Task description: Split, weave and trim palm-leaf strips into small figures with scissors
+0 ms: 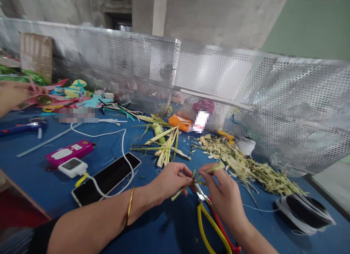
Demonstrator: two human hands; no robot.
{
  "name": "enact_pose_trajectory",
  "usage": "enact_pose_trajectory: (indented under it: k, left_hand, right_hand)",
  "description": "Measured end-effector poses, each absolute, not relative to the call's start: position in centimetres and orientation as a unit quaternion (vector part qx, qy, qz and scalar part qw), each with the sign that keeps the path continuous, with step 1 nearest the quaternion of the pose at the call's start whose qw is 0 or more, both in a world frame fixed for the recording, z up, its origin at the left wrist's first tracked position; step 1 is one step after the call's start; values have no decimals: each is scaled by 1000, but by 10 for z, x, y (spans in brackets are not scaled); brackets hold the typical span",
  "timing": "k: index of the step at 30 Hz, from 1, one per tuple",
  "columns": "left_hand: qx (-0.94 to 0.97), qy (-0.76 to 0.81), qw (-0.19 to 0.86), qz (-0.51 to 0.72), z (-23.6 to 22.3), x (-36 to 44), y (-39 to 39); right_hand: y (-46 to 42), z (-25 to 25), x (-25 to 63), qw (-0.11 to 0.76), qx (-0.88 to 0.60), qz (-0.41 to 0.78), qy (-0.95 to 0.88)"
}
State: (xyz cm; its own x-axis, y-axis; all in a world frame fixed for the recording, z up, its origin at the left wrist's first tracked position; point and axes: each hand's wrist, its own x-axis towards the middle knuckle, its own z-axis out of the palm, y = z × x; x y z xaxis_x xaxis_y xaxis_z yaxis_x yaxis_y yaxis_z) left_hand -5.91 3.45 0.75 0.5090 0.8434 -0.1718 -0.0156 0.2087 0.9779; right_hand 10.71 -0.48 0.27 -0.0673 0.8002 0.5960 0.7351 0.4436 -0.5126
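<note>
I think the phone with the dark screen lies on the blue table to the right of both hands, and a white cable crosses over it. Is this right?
Not quite. The head view shows the phone to the left of the left hand and right hand. The rest is right: blue table, white cable crossing over it.

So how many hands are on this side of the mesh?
3: left hand and right hand, both pinching green strips, front centre; another person's hand, far left edge. Others may be hidden.

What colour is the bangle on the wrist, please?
The bangle is gold, best seen in the head view.
</note>
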Motion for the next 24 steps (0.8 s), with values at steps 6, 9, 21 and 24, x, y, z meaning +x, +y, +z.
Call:
enact_pose_trajectory:
  k: [6, 9, 21, 24]
  left_hand:
    - [541, 356, 698, 305, 5, -59, 33]
    - [532, 369, 695, 313, 6, -57, 30]
    - [473, 444, 637, 417, 10, -60, 45]
    - [465, 438, 648, 415, 6, -61, 48]
  right_hand:
    - [-2, -2, 108, 369, -628, 84, -680]
    - [0, -4, 107, 360, -640, 97, -671]
    - [0, 29, 132, 326, -576, 241, -710]
    - [-5, 42, 136, 352, -542, 260, -718]
